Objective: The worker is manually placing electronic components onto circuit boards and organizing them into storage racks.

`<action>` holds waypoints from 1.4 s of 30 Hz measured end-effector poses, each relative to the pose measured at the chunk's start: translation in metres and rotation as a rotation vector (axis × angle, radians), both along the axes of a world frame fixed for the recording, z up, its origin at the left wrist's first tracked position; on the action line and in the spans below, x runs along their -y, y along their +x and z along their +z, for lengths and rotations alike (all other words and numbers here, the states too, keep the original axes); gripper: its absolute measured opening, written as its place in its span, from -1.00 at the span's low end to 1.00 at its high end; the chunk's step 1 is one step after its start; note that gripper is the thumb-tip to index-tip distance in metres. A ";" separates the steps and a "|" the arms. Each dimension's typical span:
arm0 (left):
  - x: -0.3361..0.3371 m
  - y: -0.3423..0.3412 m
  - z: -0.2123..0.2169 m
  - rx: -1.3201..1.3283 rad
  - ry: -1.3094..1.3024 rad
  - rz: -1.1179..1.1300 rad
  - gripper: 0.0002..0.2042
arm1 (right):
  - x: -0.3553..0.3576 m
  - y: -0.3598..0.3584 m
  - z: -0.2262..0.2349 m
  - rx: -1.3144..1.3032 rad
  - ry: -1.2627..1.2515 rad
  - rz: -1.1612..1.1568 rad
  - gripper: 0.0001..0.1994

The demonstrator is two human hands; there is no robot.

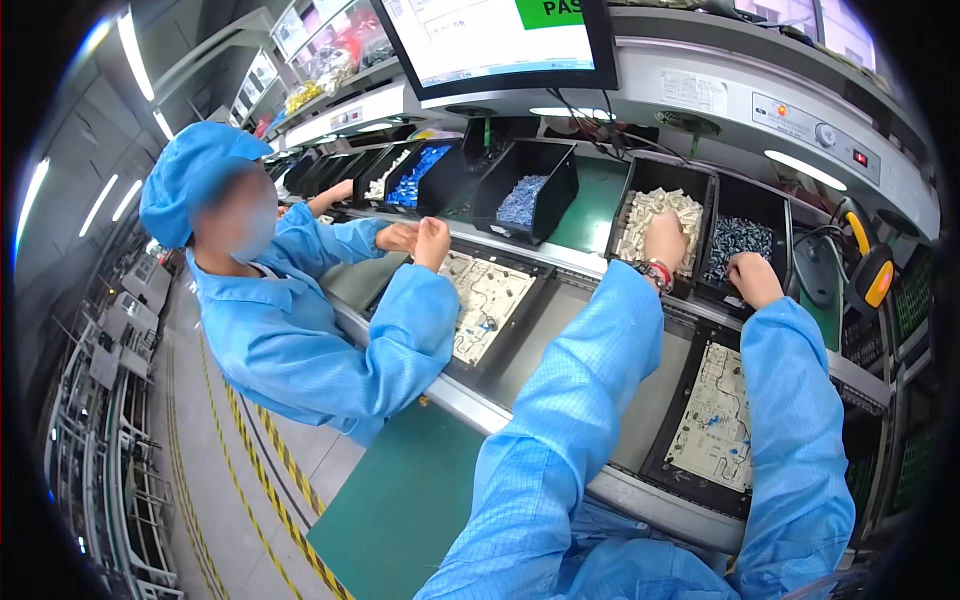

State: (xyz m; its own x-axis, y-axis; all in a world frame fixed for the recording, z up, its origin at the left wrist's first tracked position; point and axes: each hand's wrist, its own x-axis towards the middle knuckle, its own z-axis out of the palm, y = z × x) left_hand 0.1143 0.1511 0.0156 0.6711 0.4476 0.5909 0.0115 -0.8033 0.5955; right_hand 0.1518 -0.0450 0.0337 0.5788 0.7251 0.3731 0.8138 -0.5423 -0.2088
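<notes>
**Two-handed pick at the parts bins: grip unconfirmed on both sides**

Nearest the operator, a cream circuit board (700, 420) lies in a dark carrier on the line, between the two sleeves and partly covered by the right one. Several components, some of them blue, are already on it.

Beyond the board, the right hand (757, 280) is at the near edge of a black bin of small dark parts (738, 243). Its fingers are curled downward; whether they hold a part cannot be told. Slightly farther, the left hand (667, 240) is down among the cream parts (640, 212) in the adjoining bin, with its fingertips hidden; open or closed, cannot be told.

Handling judgement: each hand would do best to take single pieces by the body, sparing any leads, and check orientation before leaving the bin. Sleeves and the wristband (657, 276) should clear the seated components, since the right cuff passes close above the board.

Farther off, a black bin holds light-blue parts (522, 198). To the left, a co-worker (330, 330) works over a second board (490, 300), hands raised close together. A monitor (480, 45) hangs above the bench.
</notes>
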 end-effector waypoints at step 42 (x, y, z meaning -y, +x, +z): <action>0.036 -0.178 0.004 -0.603 -1.316 -0.796 -0.73 | 0.077 -0.216 -0.018 -0.436 0.125 0.210 -0.88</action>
State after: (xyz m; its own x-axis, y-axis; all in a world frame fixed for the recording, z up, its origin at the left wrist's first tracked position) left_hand -0.0636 0.1150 0.0197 0.9404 -0.1482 -0.3060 0.3376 0.3000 0.8922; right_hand -0.0639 -0.1217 0.0158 0.5466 0.8078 0.2205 0.7253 -0.3252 -0.6067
